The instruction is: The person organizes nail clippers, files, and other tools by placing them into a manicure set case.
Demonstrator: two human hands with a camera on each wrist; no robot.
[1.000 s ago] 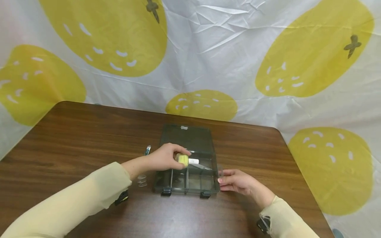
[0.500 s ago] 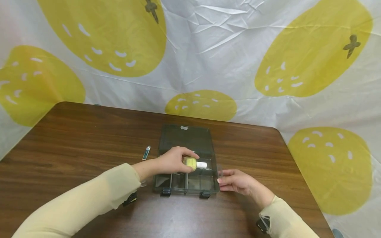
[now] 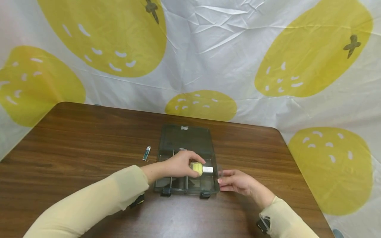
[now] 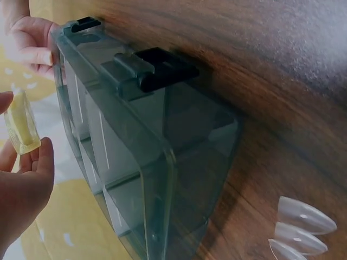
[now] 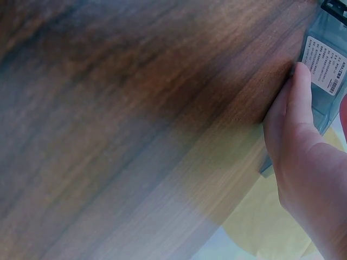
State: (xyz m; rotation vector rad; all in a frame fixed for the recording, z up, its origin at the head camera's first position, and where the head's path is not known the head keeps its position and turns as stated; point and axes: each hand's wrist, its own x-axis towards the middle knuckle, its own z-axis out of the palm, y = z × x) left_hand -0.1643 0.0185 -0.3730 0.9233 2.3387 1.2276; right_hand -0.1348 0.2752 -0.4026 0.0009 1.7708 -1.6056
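In the head view my left hand (image 3: 180, 164) pinches a small nail polish bottle (image 3: 197, 168) by its yellow body. Its white cap points right. Below the bottle lies an opened, dark translucent compartment box (image 3: 194, 191), its lid (image 3: 186, 138) folded back. My right hand (image 3: 238, 181) touches the box's right side wall with extended fingers. From the right wrist view, a finger of that hand (image 5: 303, 130) lies along the wall beside a printed label (image 5: 323, 64). The left wrist view shows the yellow bottle (image 4: 21, 122) between thumb and fingers, apart from the box wall (image 4: 103, 92).
A nail clipper (image 3: 146, 153) lies on the brown table (image 3: 89, 138), left of the box. Several clear curved pieces (image 4: 304, 215) rest near the box's left front corner. Black latches (image 3: 166, 191) stick out at the front. A fruit-print curtain (image 3: 214, 66) hangs behind.
My left hand has moved right and slightly nearer with the nail polish bottle, over the box's right compartments. My right hand has stayed at the side wall.
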